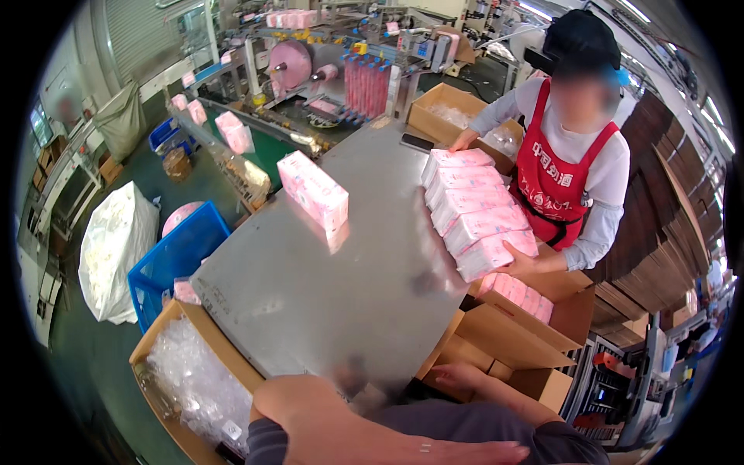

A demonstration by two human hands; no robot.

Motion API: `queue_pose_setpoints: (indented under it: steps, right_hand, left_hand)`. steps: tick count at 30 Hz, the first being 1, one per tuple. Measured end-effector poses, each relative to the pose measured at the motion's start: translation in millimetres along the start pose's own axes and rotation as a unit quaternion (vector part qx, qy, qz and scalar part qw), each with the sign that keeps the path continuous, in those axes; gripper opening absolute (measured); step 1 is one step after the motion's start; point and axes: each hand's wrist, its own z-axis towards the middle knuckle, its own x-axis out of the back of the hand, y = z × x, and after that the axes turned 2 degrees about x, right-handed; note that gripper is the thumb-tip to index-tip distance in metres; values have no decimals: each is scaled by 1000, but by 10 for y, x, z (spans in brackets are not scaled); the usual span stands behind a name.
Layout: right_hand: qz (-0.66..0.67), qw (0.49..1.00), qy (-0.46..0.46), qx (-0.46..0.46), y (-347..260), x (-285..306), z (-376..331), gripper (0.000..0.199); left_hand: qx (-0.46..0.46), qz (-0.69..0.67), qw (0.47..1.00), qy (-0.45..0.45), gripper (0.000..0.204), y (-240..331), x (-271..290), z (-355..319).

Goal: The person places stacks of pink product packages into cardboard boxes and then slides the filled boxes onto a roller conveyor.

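My left hand [418,443] stretches across the lower edge, close in front of me, its fingers straight and flat with nothing in them. My right hand [457,377] reaches over the left side of an open cardboard carton [492,329], fingers extended and holding nothing. Inside that carton, brown cardboard flaps show and no packs are visible. One pink-and-white tissue pack [314,190] stands alone on the grey metal table [333,287]. Across from me, a co-worker in a red apron [554,159] grips a row of several pink tissue packs [480,205] between both hands at the table's right edge.
A carton of clear plastic wrap [194,372] sits left of me, near a blue crate [174,263] and a white sack [116,248]. Another carton [519,298] holds pink packs. A machine line [310,85] carries packs behind. Flat cardboard [659,186] is stacked at right.
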Motion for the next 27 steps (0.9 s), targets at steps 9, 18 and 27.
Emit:
queue_pose_setpoints:
  steps: [9, 18, 27]
  right_hand:
    - [116, 992, 48, 5, 85, -133, 114, 42]
    - [-65, 993, 96, 26, -604, 556, 342, 38]
    - [-256, 895, 365, -4, -725, 1171, 1141, 80]
  left_hand:
    - [306, 684, 576, 327, 39, -36, 2876, -1377]
    - [588, 698, 294, 284, 70, -42, 3857, -1922]
    - [514, 702, 455, 190, 70, -909, 2949, -1749]
